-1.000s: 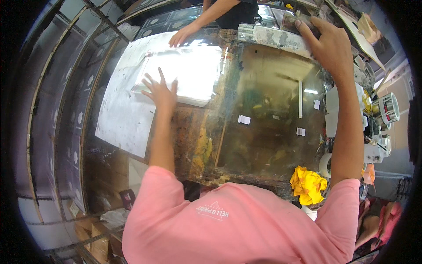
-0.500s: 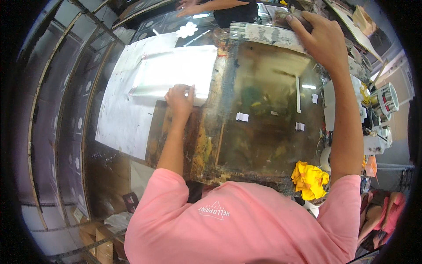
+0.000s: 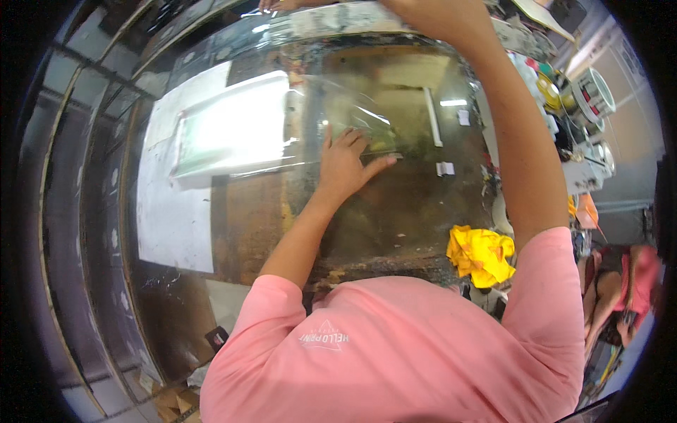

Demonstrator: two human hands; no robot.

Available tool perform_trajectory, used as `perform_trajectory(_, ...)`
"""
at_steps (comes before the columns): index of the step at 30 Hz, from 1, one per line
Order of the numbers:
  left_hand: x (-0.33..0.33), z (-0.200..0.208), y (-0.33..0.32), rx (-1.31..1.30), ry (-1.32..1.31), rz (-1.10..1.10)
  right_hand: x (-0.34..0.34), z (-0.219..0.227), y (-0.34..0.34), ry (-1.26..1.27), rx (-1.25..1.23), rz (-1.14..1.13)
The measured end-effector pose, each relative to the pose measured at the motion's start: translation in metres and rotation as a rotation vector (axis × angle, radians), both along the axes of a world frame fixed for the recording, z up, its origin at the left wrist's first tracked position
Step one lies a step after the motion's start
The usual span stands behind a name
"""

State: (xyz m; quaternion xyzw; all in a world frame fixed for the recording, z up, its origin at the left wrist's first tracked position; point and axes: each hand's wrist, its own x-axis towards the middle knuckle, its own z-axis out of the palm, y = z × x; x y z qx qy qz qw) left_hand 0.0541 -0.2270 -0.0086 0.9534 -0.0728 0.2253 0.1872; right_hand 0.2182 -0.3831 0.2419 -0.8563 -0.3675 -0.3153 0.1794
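Note:
My left hand (image 3: 344, 163) is over a thin clear plastic sheet (image 3: 377, 127), fingers spread and thumb stretched out along the sheet's near edge. Most of this sheet lies across the glossy brown-green board (image 3: 395, 218); its left part reaches toward a bright white stack of sheets (image 3: 233, 127). My right hand (image 3: 444, 17) is at the far edge of the board, cut off by the top of the picture, so its fingers do not show. Two small white tabs (image 3: 444, 168) and a white strip (image 3: 432, 116) are on the board.
A crumpled yellow cloth (image 3: 481, 255) is at the board's near right corner. White tubs (image 3: 591, 93) stand at the right. Large white paper (image 3: 169, 218) lies beneath the stack. A metal rack (image 3: 92, 190) stands at the left, and another person (image 3: 624, 289) is at the lower right.
My left hand has moved right from the white stack onto the board, with the clear sheet now across it. One tab no longer shows. The view has shifted; my right hand is mostly cut off.

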Motion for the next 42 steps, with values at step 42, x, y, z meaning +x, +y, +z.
perform_trajectory(42, 0.018, -0.016, -0.107, -0.165, 0.011, -0.154, 0.006, 0.005, 0.006, -0.019, 0.018, -0.026)
